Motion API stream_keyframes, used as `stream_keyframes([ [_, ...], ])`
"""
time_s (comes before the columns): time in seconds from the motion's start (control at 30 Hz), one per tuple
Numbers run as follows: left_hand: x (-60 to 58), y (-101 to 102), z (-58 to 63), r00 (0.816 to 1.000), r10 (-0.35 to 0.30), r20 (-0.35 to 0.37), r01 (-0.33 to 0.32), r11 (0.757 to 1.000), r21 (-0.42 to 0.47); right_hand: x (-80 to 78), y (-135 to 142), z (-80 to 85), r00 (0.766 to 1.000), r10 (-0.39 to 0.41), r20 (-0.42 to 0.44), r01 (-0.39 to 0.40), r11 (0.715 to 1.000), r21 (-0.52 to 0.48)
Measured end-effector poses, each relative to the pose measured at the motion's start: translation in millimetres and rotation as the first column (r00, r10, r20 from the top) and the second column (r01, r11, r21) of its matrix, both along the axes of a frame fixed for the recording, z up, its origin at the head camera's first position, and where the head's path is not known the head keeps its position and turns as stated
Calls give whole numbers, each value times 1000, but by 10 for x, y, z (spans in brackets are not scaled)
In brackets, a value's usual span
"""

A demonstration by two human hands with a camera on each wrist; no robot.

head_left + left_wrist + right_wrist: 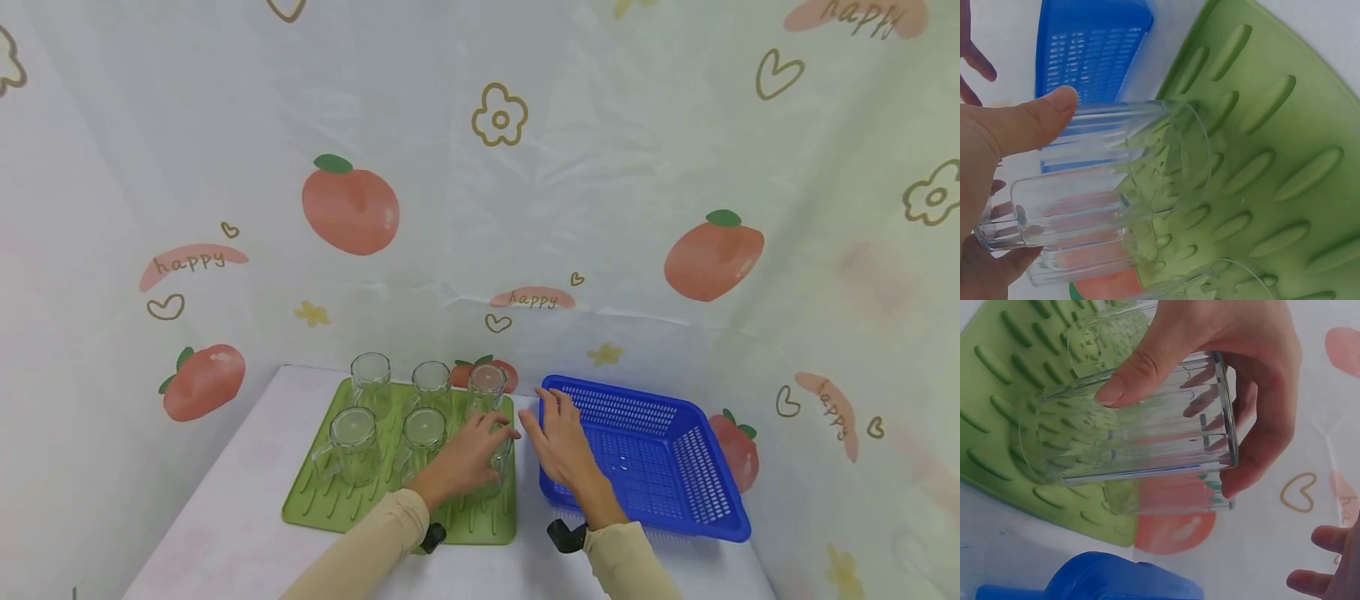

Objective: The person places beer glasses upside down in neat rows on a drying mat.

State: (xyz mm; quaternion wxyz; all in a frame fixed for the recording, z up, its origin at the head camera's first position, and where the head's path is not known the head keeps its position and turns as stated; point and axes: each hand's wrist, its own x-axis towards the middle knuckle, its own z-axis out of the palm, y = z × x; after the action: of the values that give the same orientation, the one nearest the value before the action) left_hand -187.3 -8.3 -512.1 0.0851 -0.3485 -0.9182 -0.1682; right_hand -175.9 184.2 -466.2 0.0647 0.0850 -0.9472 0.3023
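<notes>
My left hand (467, 457) grips a clear glass mug (1141, 440) at the front right of the green drying mat (330, 512). In the left wrist view, the thumb (1035, 122) lies along the mug's side. The mug stands upside down, its thick base toward the palm and its rim by the ridged mat. Several more glass mugs stand on the mat in two rows, among them one at the front left (354, 454). Over the left edge of the blue basket (738, 527), my right hand (562, 437) hovers with its fingers apart and nothing held.
The perforated blue basket sits right of the mat, with a narrow strip of white tabletop (527, 500) between them. A white cloth backdrop (450, 208) printed with fruit and hearts rises behind and at both sides.
</notes>
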Motion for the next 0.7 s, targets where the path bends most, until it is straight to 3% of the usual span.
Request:
stream_keyframes([
  [0.27,-1,-13,-5,1000,-7,-29,6,1000,-19,16,19,-8,999,-2,32,2,1000,-10],
  [0.7,60,15,-62,993,85,-80,-84,996,23,30,-6,-51,999,-5,37,5,1000,-10],
])
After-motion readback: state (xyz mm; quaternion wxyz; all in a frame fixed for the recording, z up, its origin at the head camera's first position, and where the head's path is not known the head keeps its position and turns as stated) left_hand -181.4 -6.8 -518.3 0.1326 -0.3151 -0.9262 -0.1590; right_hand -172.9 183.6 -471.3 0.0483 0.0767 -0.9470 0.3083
